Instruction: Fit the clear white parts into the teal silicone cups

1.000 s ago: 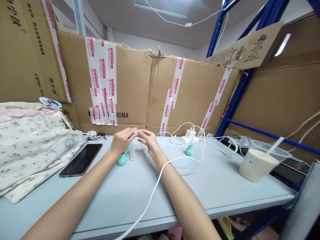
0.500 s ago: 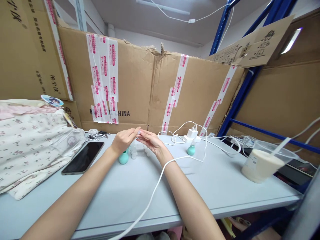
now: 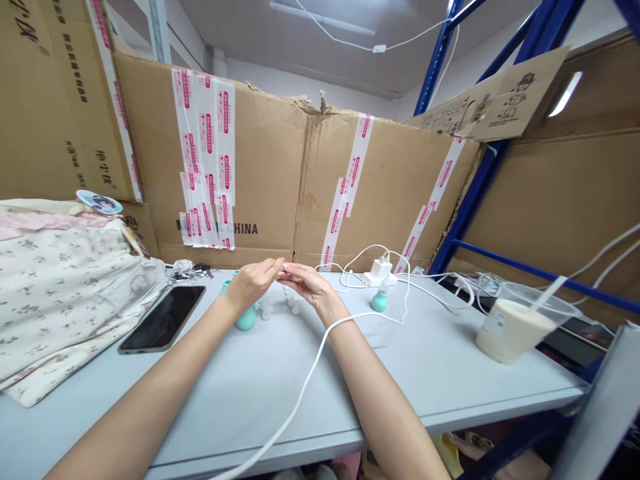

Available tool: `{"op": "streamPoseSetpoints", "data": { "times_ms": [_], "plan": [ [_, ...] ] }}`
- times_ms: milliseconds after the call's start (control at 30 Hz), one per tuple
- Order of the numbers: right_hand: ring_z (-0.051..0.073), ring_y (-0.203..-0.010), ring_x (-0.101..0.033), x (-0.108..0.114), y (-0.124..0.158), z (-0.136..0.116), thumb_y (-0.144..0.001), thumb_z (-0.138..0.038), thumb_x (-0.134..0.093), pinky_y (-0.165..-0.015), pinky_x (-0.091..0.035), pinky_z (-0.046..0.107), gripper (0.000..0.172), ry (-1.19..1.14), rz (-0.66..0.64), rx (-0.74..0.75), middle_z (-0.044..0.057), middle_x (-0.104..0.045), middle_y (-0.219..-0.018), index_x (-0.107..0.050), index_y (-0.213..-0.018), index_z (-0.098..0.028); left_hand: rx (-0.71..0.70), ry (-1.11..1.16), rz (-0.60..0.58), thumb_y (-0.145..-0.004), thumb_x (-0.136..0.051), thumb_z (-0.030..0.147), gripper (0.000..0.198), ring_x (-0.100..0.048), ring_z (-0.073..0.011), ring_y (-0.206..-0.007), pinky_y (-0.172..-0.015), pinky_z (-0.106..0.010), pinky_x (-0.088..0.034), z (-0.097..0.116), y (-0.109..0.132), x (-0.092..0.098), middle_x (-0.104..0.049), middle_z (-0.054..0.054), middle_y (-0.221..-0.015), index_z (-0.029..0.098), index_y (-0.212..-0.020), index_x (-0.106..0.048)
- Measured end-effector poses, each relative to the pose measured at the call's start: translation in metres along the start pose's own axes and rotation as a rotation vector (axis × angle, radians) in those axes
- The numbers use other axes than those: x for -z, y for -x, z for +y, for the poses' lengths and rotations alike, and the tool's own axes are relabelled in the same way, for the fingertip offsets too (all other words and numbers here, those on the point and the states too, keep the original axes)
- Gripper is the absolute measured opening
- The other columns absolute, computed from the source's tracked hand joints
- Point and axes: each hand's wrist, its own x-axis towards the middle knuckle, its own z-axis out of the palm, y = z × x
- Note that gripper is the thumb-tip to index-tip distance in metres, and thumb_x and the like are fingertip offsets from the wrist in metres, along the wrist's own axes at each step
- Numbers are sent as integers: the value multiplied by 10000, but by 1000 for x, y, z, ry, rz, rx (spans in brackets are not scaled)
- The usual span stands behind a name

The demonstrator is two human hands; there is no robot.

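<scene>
Extended L forearm [image 3: 157, 387] and R forearm [image 3: 377, 393] fwd from bottom of view, converging twd ctr. Held L wrist [image 3: 231, 303] approx. straight, w/ back of L hand [image 3: 255, 281] twd cam. and fingers curled, pointing R. Flexed R wrist [image 3: 330, 308] to angle R hand [image 3: 309, 283] L, exposing part of palm. Pinched thumb & index of R hand. Joined both hands at fingertips [image 3: 289, 267], w/ palms apart.

A dark-screened smartphone [image 3: 163, 320] lies just beside floral fabric [image 3: 65, 280] on the grey tabletop [image 3: 235, 400]. A clear plastic cup [image 3: 507, 330] of beige drink, with a straw [image 3: 549, 293], stands near the blue rack [image 3: 475, 193]. A white charger [image 3: 381, 269] sits before taped cardboard [image 3: 265, 153].
</scene>
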Motion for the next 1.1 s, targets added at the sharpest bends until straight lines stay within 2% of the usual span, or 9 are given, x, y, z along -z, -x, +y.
{"op": "streamPoseSetpoints", "data": {
  "times_ms": [267, 367, 433, 533, 633, 700, 833, 1000, 1100],
  "plan": [
    [108, -671, -605, 3, 1, -5, -537, -191, -770, -789, -514, 285, 239, -26, 7, 4, 22, -642, -688, -667, -733, -101, -30, -137, -10, -872, -397, 114, 205, -519, -102, -546, -523, -232, -375, 5, -8, 6, -567, -34, -671, 76, -1007, -546],
    [99, -626, -586, -1, 4, -10, -551, -193, -763, -783, -516, 308, 247, -18, 32, 43, -4, -606, -601, -665, -760, -106, 39, -173, -83, -897, -408, 203, 217, -500, -118, -550, -523, -267, -334, 7, -17, 12, -528, -33, -599, 91, -927, -591],
    [103, -644, -595, -4, 5, -11, -556, -194, -761, -787, -516, 311, 277, -38, 36, 62, -4, -620, -637, -663, -803, -116, 126, -154, -110, -902, -419, 284, 253, -500, -131, -588, -535, -286, -317, 8, -19, 14, -535, -40, -611, 116, -910, -608],
    [116, -696, -617, -8, 5, -11, -550, -192, -762, -772, -524, 285, 305, -84, 56, 62, 17, -657, -759, -663, -830, -125, 208, -19, -94, -886, -450, 307, 278, -502, -150, -717, -594, -273, -359, 8, -19, 11, -583, -51, -748, 126, -1046, -588],
    [123, -725, -626, -10, 5, -10, -546, -171, -755, -755, -530, 258, 284, -130, 88, 63, 22, -663, -788, -667, -812, -127, 260, 143, -132, -889, -428, 216, 361, -488, -156, -814, -638, -242, -401, 8, -16, 7, -593, -62, -880, 117, -1231, -486],
    [128, -758, -630, -11, 5, -9, -553, -155, -749, -757, -528, 245, 270, -149, 86, 72, 30, -664, -802, -669, -809, -124, 295, 189, -142, -889, -399, 165, 352, -494, -158, -835, -661, -242, -418, 7, -15, 5, -598, -70, -915, 121, -1225, -493],
    [132, -791, -631, -16, 8, -9, -575, -156, -746, -772, -522, 241, 279, -146, 53, 91, 53, -665, -841, -672, -840, -112, 259, 169, -97, -874, -381, 133, 320, -547, -170, -843, -697, -269, -451, 3, -11, 5, -630, -93, -948, 114, -1140, -559],
    [128, -762, -636, -19, 9, -9, -559, -130, -749, -788, -519, 238, 240, -161, 76, 79, 48, -668, -793, -668, -784, -105, 164, 199, -38, -864, -301, 86, 391, -592, -168, -928, -781, -278, -480, -3, -8, 4, -625, -114, -1064, 87, -1171, -545],
    [135, -747, -637, -21, 9, -9, -528, -106, -756, -793, -520, 257, 268, -161, 64, 97, 46, -667, -775, -665, -780, -104, 156, 206, 28, -864, -292, 82, 386, -605, -165, -928, -788, -269, -490, -4, -7, 4, -632, -111, -1053, 78, -1150, -552]
  ]
}}
